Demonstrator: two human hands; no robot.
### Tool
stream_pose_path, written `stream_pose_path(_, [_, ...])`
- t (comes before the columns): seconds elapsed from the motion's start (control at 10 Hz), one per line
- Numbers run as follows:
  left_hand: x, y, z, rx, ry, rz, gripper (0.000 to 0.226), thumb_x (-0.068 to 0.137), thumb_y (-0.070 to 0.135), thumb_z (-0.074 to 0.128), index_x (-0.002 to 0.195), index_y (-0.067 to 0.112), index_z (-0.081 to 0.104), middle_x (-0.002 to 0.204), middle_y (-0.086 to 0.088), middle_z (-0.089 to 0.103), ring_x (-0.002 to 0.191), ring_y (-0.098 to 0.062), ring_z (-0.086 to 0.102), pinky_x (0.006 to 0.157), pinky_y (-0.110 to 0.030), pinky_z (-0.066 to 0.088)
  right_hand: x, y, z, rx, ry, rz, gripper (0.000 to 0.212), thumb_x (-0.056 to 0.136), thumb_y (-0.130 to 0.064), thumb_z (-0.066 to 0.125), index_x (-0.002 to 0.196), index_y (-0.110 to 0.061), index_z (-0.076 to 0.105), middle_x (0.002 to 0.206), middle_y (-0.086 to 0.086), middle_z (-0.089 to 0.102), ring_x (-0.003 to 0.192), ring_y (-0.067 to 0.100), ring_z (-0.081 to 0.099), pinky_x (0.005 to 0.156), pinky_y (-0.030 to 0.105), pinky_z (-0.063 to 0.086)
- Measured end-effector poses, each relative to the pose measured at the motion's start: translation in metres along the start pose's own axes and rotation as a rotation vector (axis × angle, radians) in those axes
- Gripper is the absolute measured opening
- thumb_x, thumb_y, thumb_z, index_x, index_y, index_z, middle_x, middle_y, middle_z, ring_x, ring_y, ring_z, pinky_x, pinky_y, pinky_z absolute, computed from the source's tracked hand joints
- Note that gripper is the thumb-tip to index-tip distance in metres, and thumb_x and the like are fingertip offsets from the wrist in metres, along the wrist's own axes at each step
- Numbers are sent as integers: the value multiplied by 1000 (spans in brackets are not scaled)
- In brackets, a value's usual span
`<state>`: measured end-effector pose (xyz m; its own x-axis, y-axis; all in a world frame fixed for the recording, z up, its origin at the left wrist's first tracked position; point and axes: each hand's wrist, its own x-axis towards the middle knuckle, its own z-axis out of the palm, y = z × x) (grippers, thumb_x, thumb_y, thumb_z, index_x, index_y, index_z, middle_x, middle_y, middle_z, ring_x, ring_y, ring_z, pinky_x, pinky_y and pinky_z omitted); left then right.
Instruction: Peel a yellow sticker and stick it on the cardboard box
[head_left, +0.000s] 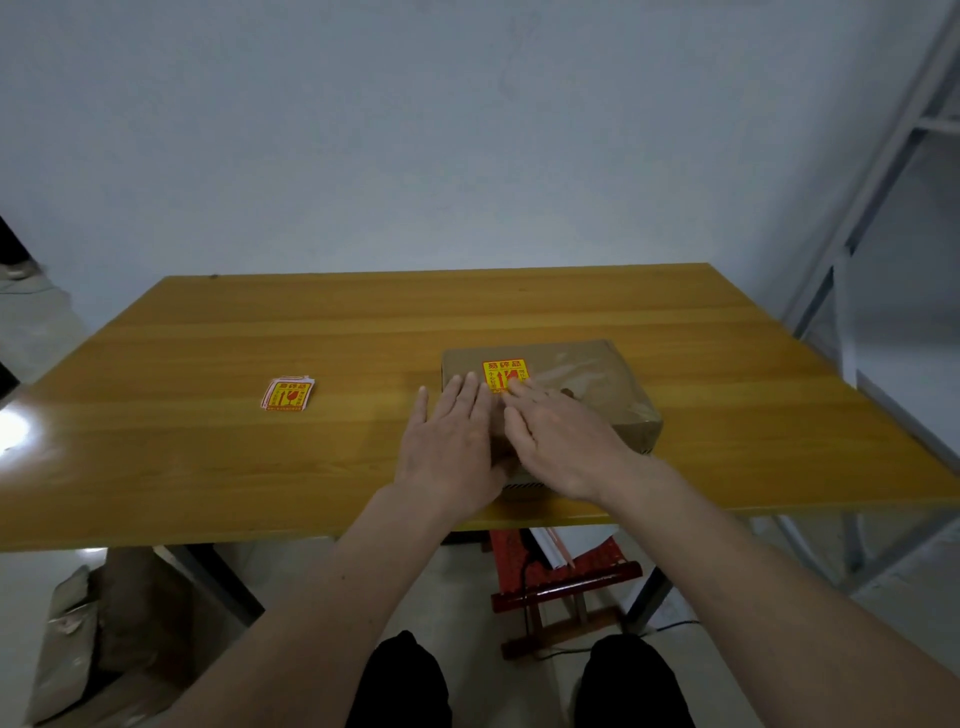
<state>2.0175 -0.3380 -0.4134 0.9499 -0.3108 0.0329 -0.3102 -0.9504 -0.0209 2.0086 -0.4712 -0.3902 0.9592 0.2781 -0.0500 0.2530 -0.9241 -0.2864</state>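
Note:
A brown cardboard box (587, 384) lies on the wooden table (260, 457), right of centre. A yellow sticker (503, 372) with red print lies flat on the box's top, near its far left corner. My left hand (457, 441) rests palm down on the box's left part, fingers apart and stretched toward the sticker. My right hand (563, 436) lies flat beside it, its fingertips pressing on the sticker's near edge. A small stack of the same yellow stickers (287, 393) sits on the table to the left.
A grey metal shelf frame (852, 249) stands at the right past the table's edge. Under the table are a red wooden stool (561, 582) and, at the left, crumpled packing bags (78, 639). A pale wall stands behind the table.

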Motion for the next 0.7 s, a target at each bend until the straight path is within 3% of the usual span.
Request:
stream_pose_path(0.2, [1,5,-8,-9,-47,-17,80,88,60,38,151,25,2,161,-3,-3,148,-18,-4,119,-50,-1,-22,20,-9,-35,-8,25,55,100,-42,29,148,-14,31,160,1,22,147,16,18,118,34,21])
stream_pose_path(0.3, [1,7,-11,-14,-94,-42,89,87,62,39,151,15,-1,161,-3,-5,148,-18,-6,120,-49,0,-27,26,-13,-78,-23,70,58,99,-43,32,149,-13,27,161,3,17,148,19,16,117,33,18])
stream_pose_path(0.5, [-5,6,-18,12,-120,-43,93,87,60,43,150,12,-4,161,-3,-5,148,-19,-6,119,-51,0,-25,27,-19,-98,-50,118,60,99,-45,32,149,-13,26,162,4,16,148,21,17,116,39,22])
stream_pose_path(0.6, [-18,6,-21,-14,-114,-26,91,86,60,45,151,13,2,161,-2,2,148,-19,-4,119,-52,2,-24,27,-21,-68,-64,148,53,99,-40,32,143,-10,36,156,8,30,142,26,29,114,43,29])
stream_pose_path(0.7, [-26,3,-30,-85,-73,-41,89,86,57,50,150,16,5,161,-3,5,148,-23,-1,119,-52,5,-24,31,-22,-3,73,153,45,100,-31,35,140,-10,40,153,7,36,140,26,32,113,42,31])
